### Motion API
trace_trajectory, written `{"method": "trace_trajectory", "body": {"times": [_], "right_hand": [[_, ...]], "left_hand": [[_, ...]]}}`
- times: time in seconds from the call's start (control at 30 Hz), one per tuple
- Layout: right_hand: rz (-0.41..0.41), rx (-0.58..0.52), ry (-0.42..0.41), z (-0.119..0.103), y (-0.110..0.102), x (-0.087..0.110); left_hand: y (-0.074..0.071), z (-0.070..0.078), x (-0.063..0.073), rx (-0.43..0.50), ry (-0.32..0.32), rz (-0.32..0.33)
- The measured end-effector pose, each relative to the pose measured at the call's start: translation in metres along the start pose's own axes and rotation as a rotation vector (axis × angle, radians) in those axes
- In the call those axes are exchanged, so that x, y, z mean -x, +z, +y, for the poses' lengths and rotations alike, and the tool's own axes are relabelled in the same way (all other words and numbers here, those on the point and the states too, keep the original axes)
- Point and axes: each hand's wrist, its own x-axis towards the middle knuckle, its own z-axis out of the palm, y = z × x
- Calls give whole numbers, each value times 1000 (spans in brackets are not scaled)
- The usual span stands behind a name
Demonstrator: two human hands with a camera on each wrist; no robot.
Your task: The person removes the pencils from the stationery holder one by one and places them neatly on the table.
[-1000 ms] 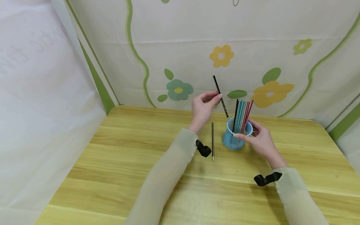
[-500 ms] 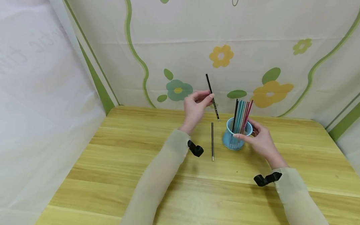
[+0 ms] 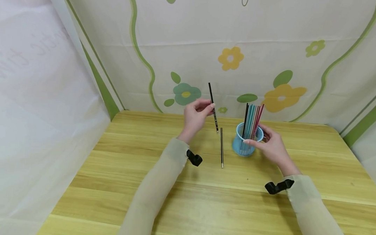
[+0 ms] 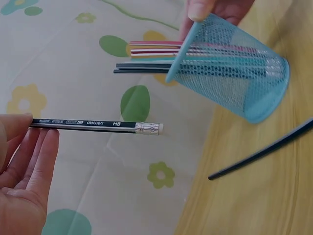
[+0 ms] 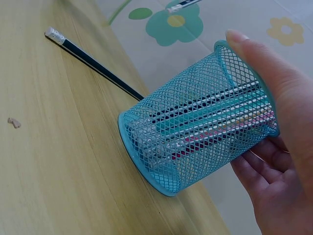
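My left hand [image 3: 195,116] pinches a black pencil [image 4: 88,124] between thumb and fingers. The pencil stands slanted above the table's back part, silver ferrule and white eraser downward; the left wrist view shows "HB" on its side. My right hand [image 3: 273,147] holds a light blue mesh pencil cup [image 5: 190,132] by its rim, thumb at the near side and fingers behind. Several pencils [image 3: 252,117] in black, teal, white and pink-red stand in the cup. Between the hands, another black pencil [image 3: 222,147] lies on the table, its eraser end toward me.
The wooden table [image 3: 203,209] reaches back to a white cloth [image 3: 191,33] printed with flowers and leaves. A second white cloth [image 3: 34,107] hangs at the left. One small brown scrap [image 5: 14,123] lies on the tabletop near the cup.
My left hand has moved left and slightly down with the black pencil, away from the cup's rim. The right hand, the cup and the lying pencil have stayed in place.
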Motion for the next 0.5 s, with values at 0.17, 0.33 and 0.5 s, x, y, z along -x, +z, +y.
{"method": "trace_trajectory", "body": {"times": [0.17, 0.33, 0.5], "right_hand": [[-1, 7, 4, -1, 0, 0], [-4, 10, 11, 0, 0, 0], [-2, 1, 13, 0, 1, 0]], "left_hand": [[-8, -4, 5, -54, -9, -18], [-13, -11, 11, -72, -9, -55], [-15, -18, 18, -62, -47, -73]]}}
